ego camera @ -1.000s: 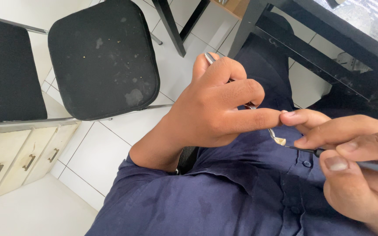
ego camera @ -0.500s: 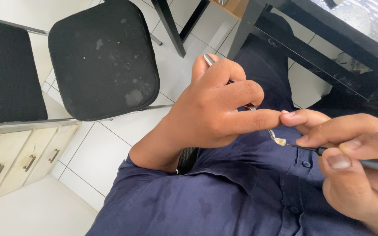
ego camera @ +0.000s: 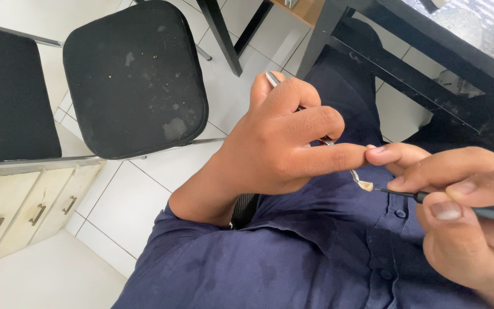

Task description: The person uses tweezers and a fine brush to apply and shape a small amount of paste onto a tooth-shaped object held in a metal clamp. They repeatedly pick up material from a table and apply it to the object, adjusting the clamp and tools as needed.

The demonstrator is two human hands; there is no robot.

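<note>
My left hand [ego camera: 281,143] is closed around thin metal tweezers [ego camera: 272,78] whose top sticks out above the fingers. Their tips pinch a tiny pale piece [ego camera: 365,185] just below my left index fingertip. My right hand [ego camera: 458,217] grips a slim dark pen-like tool [ego camera: 487,213]; its fine point touches the pale piece. Both hands hover over my lap, above a dark blue buttoned shirt [ego camera: 293,257]. The two index fingertips nearly meet.
A black padded chair [ego camera: 132,80] stands on the white tiled floor at the left. A cream drawer unit [ego camera: 24,212] sits at lower left. A dark table frame [ego camera: 430,51] crosses the upper right, with a table leg [ego camera: 224,34] behind.
None of note; both hands hold nearly still, with the tool tip staying at the pale piece.
</note>
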